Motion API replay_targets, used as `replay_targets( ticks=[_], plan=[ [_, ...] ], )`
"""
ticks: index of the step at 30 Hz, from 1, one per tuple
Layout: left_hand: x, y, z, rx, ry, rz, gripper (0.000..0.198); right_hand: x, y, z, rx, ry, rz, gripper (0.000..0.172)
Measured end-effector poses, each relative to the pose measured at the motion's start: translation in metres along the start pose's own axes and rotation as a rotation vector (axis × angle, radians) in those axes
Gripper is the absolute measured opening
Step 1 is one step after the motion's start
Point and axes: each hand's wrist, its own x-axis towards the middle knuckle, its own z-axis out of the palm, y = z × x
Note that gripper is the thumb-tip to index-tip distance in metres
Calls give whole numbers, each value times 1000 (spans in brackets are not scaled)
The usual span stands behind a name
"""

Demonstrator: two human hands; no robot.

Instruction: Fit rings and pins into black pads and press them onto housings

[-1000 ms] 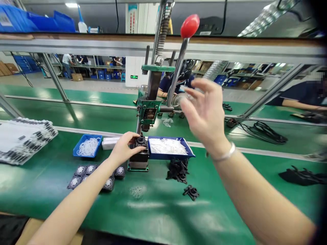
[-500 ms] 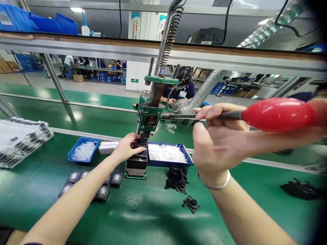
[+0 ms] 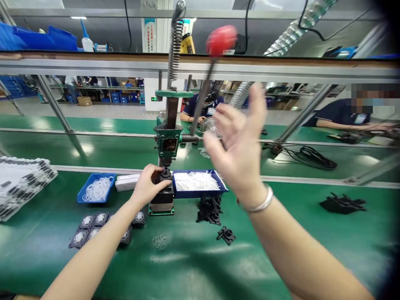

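A green hand press (image 3: pixel 169 143) with a coil spring on top stands on the bench. My left hand (image 3: pixel 149 184) reaches to its base, thumb and fingers around a black plastic part (image 3: pixel 165 174) under the ram. My right hand (image 3: pixel 239 146), blurred, is raised right of the press with fingers apart and nothing in it. Beyond its fingers, the press lever (image 3: pixel 203 96) slants upward to a red knob (image 3: pixel 221 40). Right of the base lie a pile of black plastic parts (image 3: pixel 210 209) and a single black part (image 3: pixel 226 235).
A blue bin of white rings (image 3: pixel 96 188) and several black fans with white rotors (image 3: pixel 79 237) lie left of the press. A dark blue tray of white pieces (image 3: pixel 198 183) sits behind the pile. Small bits (image 3: pixel 160 241) lie in front. Co-workers sit across the bench.
My right hand has come off the lever and moved left. The lever has swung from level to upright, its red knob now high. My left hand stays at the press base; the view has shifted.
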Motion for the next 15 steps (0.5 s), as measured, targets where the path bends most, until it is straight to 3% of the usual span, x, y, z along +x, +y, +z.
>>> replay_targets(
  ticks=[4,5,7,9,12,15],
  plan=[
    [-39,27,30,150,120,231,25,-89,-10,16,-43,-353,313,88],
    [-46,31,40,164,154,298,26,-111,-12,22,-56,-345,372,85],
    [-56,36,61,183,200,412,26,-147,-10,29,-99,-224,445,61],
    [-63,36,85,190,190,475,27,-170,1,23,-180,-125,479,44],
    [-81,31,122,185,100,476,33,-193,41,-20,-400,-59,616,32],
    [-110,18,154,196,-46,527,32,-215,106,-94,-647,82,803,29]
  ],
)
